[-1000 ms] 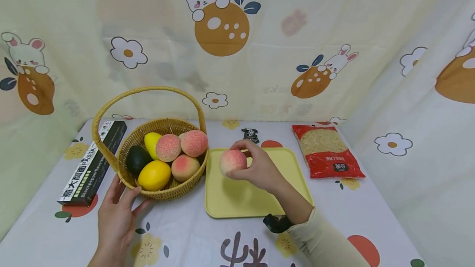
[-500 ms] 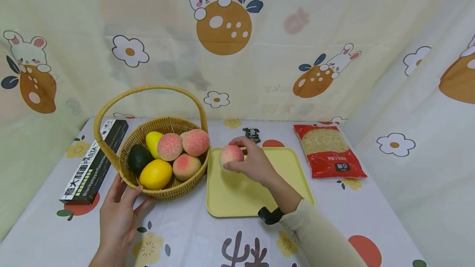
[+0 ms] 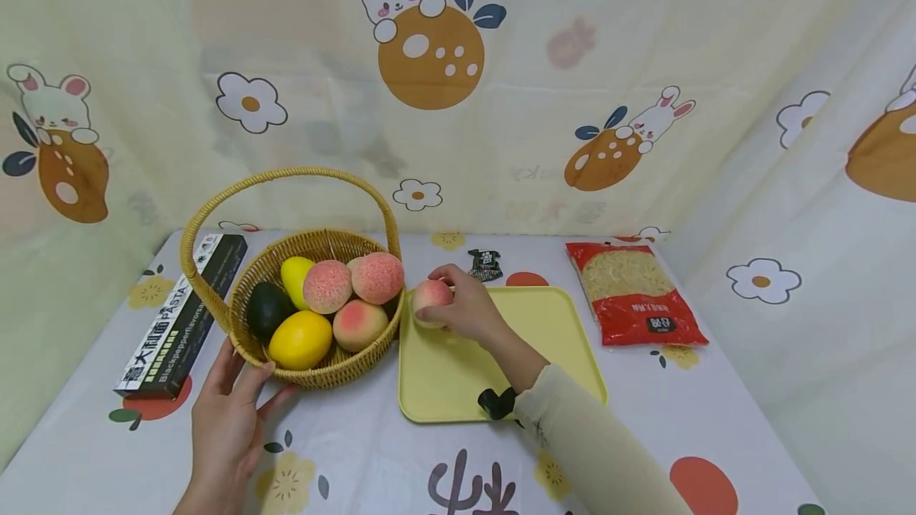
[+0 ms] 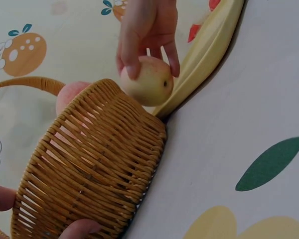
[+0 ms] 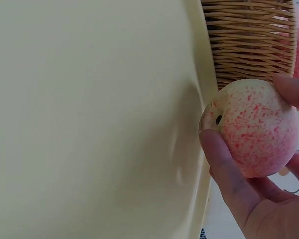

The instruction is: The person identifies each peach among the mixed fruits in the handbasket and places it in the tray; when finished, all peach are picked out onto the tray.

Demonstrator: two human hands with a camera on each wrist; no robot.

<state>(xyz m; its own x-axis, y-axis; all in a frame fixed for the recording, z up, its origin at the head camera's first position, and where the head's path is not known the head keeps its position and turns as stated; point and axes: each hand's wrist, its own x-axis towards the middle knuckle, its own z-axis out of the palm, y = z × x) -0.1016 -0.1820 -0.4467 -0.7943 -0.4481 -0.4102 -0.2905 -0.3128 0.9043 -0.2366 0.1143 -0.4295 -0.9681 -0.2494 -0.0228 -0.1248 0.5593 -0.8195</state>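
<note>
Right hand [image 3: 468, 307]: pinches a pink and cream peach [image 3: 428, 296] between its thumb and fingers.
Where that peach is: over the left edge of the yellow tray [image 3: 458, 380], up by its far left corner, just beside the basket [image 3: 336, 374]. I can't tell if it touches the basket.
Left hand [image 3: 227, 420]: grips the near left part of the basket's rim.
Basket: woven, sits on the table [image 3: 358, 451] to the left of the tray, with its tall round handle sticking up.
In the basket: two yellow lemons [image 3: 300, 340], one dark green avocado [image 3: 269, 311] and some more peaches [image 3: 360, 326]. The peaches are on the side by the tray.
Tray: lies flat on the table, its left edge close to the basket.
Pasta box [image 3: 182, 320]: black and white, lies along the left edge of the table.
Red bag [image 3: 647, 296]: lies by the table's far right corner, full of pale bits.
Small black packet [image 3: 486, 264]: lies between the tray and the table's far edge.
</note>
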